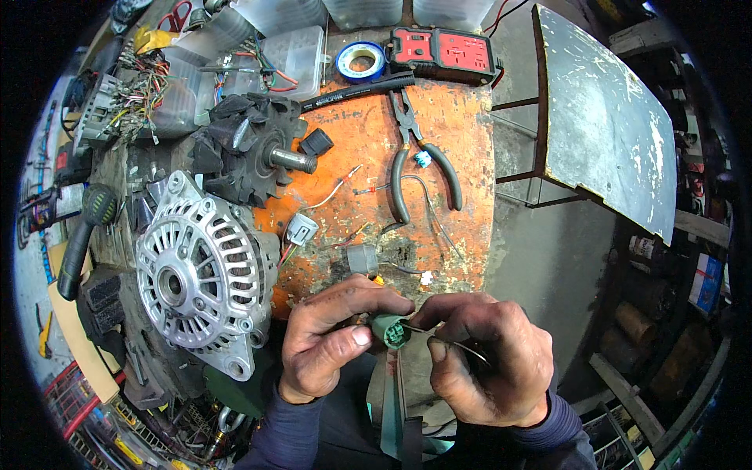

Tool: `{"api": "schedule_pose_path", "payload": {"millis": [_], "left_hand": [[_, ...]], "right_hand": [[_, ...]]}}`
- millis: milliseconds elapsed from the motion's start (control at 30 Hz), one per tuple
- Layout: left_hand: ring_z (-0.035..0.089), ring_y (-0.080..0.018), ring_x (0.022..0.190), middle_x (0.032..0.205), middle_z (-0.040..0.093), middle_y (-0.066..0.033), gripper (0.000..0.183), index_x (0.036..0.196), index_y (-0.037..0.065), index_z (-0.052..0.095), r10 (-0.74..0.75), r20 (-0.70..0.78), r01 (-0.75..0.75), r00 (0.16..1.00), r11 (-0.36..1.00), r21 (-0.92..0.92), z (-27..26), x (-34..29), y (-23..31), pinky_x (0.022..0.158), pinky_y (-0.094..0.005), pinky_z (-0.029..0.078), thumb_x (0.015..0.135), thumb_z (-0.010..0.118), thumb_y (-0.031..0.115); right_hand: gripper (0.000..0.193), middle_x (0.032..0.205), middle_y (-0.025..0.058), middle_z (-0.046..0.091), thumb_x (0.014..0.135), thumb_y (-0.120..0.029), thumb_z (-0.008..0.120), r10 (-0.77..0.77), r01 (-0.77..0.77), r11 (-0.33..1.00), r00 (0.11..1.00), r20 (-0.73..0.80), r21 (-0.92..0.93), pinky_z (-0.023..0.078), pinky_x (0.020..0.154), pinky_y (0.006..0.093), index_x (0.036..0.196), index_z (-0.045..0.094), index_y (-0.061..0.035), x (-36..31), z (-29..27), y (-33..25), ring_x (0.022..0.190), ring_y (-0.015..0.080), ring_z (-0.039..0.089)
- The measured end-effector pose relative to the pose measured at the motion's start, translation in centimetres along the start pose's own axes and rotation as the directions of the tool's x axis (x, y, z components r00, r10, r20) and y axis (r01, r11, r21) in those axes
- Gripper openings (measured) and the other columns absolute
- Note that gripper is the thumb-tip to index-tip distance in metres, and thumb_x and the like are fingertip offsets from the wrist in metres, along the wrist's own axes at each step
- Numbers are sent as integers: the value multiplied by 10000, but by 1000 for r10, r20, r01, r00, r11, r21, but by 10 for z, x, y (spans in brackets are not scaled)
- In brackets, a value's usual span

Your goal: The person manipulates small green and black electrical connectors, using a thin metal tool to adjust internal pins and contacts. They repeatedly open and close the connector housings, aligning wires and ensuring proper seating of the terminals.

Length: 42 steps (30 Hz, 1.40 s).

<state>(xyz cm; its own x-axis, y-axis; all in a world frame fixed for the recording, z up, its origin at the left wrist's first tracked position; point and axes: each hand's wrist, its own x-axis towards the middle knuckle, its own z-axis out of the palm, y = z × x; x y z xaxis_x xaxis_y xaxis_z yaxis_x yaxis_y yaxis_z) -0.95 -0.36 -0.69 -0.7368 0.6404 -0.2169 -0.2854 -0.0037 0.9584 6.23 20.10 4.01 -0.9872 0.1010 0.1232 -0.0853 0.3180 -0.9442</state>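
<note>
Between the thumb and fingers of my left hand [329, 333] is a round green electrical connector [389, 330], its face with several terminal slots tilted towards me. My right hand [493, 352] pinches a thin dark wire [467, 349], whose far end reaches the connector's edge; whether it enters a slot I cannot tell. Just beyond my hands, on the worn orange bench [329, 211], lie a grey connector [361, 258] and a lighter grey plug [301, 229] with coloured leads. Farther off rest pliers [406, 125] with black handles, jaws pointing away.
A silver alternator housing [196, 282] stands at left, with a black rotor [247, 149] behind it. A blue tape roll [360, 61], a red and black tester [445, 53] and clear plastic bins [290, 59] line the back. A scratched metal-topped stool [607, 117] stands at right.
</note>
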Motion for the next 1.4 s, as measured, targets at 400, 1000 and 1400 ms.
{"api": "schedule_pose_path", "payload": {"millis": [400, 1000, 1400], "left_hand": [[683, -264, 1001, 1077, 736, -180, 468, 1187, -65, 740, 10, 28, -12, 1000, 997, 77, 2, 2, 2, 915, -366, 508, 951, 615, 320], [649, -218, 1081, 1181, 686, -160, 424, 1249, -82, 678, -41, 0, 41, 999, 995, -95, 13, -2, 3, 972, -348, 498, 1021, 619, 270], [651, -297, 1236, 1366, 625, -212, 550, 1428, -81, 467, 156, -36, -137, 987, 938, 318, 13, -5, 10, 1082, -407, 475, 973, 692, 131]], "right_hand": [[301, 931, 148, 709, 770, 17, 783, 49, -45, 993, 998, 30, -113, 584, 666, 360, 1037, 645, 18, -1, -4, -6, 763, 303, 739], [206, 1138, 264, 691, 835, 99, 682, -22, 15, 989, 999, -48, -147, 595, 732, 308, 1022, 604, 59, -5, 7, 0, 863, 245, 741], [437, 1134, 221, 762, 733, 30, 884, 133, -135, 989, 990, 51, 60, 626, 821, 337, 1144, 736, 44, -7, 0, 15, 951, 294, 781]]}}
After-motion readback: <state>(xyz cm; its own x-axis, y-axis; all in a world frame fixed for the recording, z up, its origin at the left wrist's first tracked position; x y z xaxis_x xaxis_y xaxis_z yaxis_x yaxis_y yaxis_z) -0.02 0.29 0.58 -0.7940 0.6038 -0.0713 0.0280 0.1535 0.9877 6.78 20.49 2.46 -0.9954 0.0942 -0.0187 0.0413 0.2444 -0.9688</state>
